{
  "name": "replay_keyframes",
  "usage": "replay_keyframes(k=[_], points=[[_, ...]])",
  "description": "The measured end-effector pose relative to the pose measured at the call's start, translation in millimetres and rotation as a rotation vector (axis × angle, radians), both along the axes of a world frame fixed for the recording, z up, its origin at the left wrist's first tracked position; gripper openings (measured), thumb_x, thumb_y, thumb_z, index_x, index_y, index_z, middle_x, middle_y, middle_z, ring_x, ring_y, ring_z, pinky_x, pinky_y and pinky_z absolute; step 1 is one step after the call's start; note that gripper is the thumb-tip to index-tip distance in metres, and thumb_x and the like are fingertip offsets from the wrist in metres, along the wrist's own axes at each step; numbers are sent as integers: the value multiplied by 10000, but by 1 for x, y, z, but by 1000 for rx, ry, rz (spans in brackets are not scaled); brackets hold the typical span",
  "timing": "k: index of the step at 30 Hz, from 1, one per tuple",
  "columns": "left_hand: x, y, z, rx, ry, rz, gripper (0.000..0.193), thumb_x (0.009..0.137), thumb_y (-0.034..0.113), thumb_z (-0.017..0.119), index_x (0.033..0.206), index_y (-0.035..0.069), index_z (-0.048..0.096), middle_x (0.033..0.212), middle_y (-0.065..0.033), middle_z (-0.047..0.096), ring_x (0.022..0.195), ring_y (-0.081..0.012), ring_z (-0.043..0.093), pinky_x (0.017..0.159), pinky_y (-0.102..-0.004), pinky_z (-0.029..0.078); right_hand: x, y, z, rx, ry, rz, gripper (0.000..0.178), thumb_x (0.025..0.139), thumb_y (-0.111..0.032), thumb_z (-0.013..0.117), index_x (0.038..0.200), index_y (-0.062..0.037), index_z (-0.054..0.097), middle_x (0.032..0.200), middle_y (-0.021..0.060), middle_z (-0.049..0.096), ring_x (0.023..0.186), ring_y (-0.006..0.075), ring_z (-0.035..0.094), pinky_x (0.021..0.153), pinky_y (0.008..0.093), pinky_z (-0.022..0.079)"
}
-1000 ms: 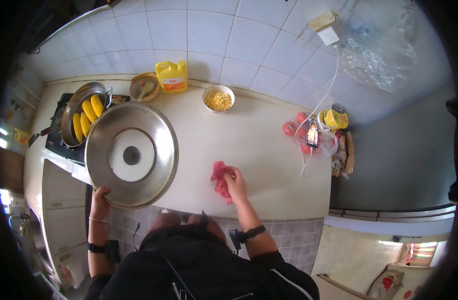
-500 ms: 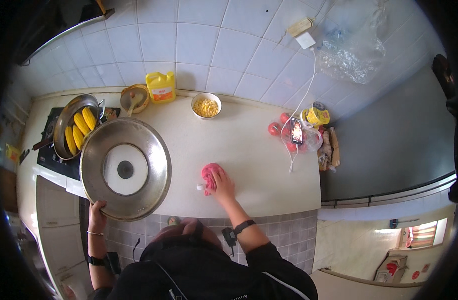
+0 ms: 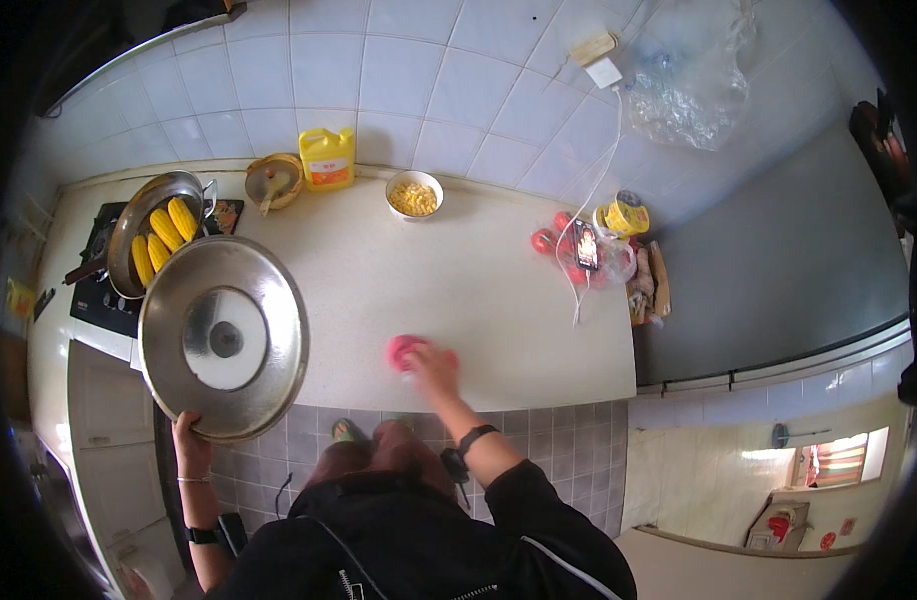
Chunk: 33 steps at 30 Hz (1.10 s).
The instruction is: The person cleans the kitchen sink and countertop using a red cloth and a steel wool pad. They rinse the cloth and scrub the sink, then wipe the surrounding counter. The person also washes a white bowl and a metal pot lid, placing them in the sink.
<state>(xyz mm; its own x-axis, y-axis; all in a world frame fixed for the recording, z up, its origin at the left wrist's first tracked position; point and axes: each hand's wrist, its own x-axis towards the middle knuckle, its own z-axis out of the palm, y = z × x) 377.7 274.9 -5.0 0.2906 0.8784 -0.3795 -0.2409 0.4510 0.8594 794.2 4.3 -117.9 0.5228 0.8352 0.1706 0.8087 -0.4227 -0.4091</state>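
My left hand (image 3: 190, 440) is closed on the lower rim of a large round pan lid (image 3: 281, 325). The lid is shiny metal with a glass centre and a dark knob, held tilted at the counter's left front. My right hand (image 3: 436, 370) presses a crumpled pink cloth (image 3: 406, 350) onto the white countertop (image 3: 498, 300), near its front edge. Motion blurs the fingers slightly. Behind the lid, a metal frying pan (image 3: 128, 285) on the stove holds several yellow corn cobs (image 3: 181, 218); the lid partly covers the pan and stove.
Along the wall stand a brown bowl with a utensil (image 3: 275, 180), a yellow jug (image 3: 327, 160) and a white bowl of corn kernels (image 3: 415, 196). At right lie bagged tomatoes (image 3: 543, 241), a phone (image 3: 585, 245) on a white cable and a yellow tub (image 3: 626, 214).
The lid has moved left and slightly toward me in my left hand. My right hand has slid the pink cloth a little left and nearer the front edge. The view has shifted slightly.
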Motion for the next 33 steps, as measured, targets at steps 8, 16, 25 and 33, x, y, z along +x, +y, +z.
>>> replay_keyframes(k=[8,16,25,33], points=[[-46,-25,9,89,-23,190,53,836,89,592,793,57,586,810,-16,574,769,-159,586,756,-342,517,94,-67,11,-72,40,-191,498,748,-35,661,1222,-171,594,1277,112,555,1138,338,548,944,439,478],[26,-60,1,-4,-209,299,63,824,112,612,774,78,596,832,-21,620,837,-180,628,798,-351,547,135,-94,31,2,393,109,493,881,-180,631,1359,-152,512,1393,186,475,1276,355,466,1058,419,401],[104,-101,12,18,-175,316,110,857,156,600,774,84,606,808,-19,626,798,-173,619,739,-321,526,186,-154,47,138,414,-14,344,900,-145,588,1224,-33,576,1224,175,611,1140,360,565,960,421,466],[110,-123,28,19,-102,284,91,853,154,613,800,80,611,815,-24,632,777,-178,624,712,-317,533,198,-173,38,221,419,-62,306,895,-144,599,1179,-29,595,1181,173,632,1095,360,591,927,422,480]])
